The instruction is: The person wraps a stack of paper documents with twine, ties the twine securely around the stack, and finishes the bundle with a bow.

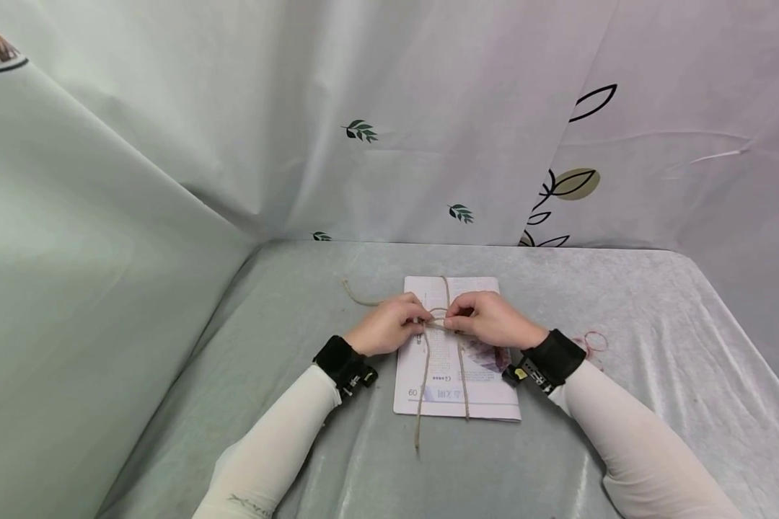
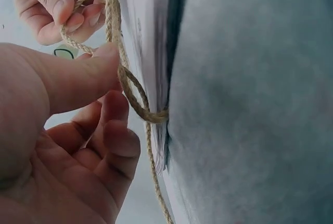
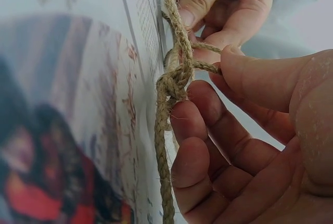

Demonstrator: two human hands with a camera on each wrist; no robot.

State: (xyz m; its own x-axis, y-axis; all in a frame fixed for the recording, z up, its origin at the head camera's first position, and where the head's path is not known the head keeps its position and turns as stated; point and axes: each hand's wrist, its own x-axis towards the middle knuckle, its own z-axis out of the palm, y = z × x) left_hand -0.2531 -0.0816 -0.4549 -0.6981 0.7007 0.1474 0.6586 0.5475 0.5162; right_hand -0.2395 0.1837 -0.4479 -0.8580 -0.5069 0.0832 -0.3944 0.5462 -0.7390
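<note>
A folded newspaper bundle [image 1: 487,404] lies on the table, wrapped with natural-coloured twine [image 1: 464,382]. My left hand [image 1: 389,324] is over the bundle's left edge, its thumb and fingers pinching the twine. Facing it, my right hand [image 1: 490,317] pinches a small loop of twine between thumb and index finger. In the right wrist view, a knot [image 3: 171,86] sits against the printed paper beside my curled right fingers. The left wrist view shows a twine strand [image 2: 140,107] curving round the bundle's edge below my left thumb. Fingertips hide part of the twine crossing.
One loose twine end [image 1: 357,299] trails left of the bundle; another end [image 1: 417,436] hangs past its near edge. Thin reddish string [image 1: 596,342] lies to the right, by the right wrist. Grey cloth covers the table [image 1: 285,288], with a pale curtain [image 1: 234,108] behind.
</note>
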